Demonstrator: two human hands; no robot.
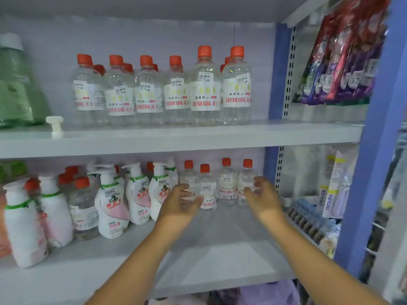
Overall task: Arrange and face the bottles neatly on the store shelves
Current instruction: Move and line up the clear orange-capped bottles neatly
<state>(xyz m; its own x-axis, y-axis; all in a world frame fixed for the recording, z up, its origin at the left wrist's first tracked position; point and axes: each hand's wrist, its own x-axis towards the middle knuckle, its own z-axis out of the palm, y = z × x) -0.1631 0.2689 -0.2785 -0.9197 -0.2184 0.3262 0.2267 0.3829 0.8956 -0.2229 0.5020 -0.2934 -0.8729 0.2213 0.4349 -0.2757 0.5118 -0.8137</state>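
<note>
Two shelves in view. Upper shelf (198,137): row of clear bottles w/ orange caps (204,84) standing upright, long axis vertical, caps up, white labels w/ red lettering facing out toward the camera; more of the same behind them. The bottle second from right stands nearer the front edge than its neighbours. Far left of that shelf: a big green bottle (15,84), blurred, and a small white plastic piece (55,123) just beside it near the front edge.

Lower shelf (220,249): four small clear orange-capped bottles (207,188) at the back right, all upright, caps up, labels roughly facing forward; the second from left sits a bit further fwd than the other three. Left of them, white pump bottles w/ pink-and-green labels (112,205) stand upright, pumps up, labels turned out, mixed w/ more clear orange-capped ones at far left.

Left hand (178,201) reaches in at the left side of the small group, fingers loosely curled & spread, thumb near the fwd bottle; can't tell if it touches, not clamped on anything. Right hand (262,194) is at the rightmost small bottle, fingers bent in toward it, apart, nothing gripped as far as can be seen. Hands are well apart, one each side of the group.

Right bay: hanging purple-red packets (339,62) up top, boxed goods (332,186) below.
</note>
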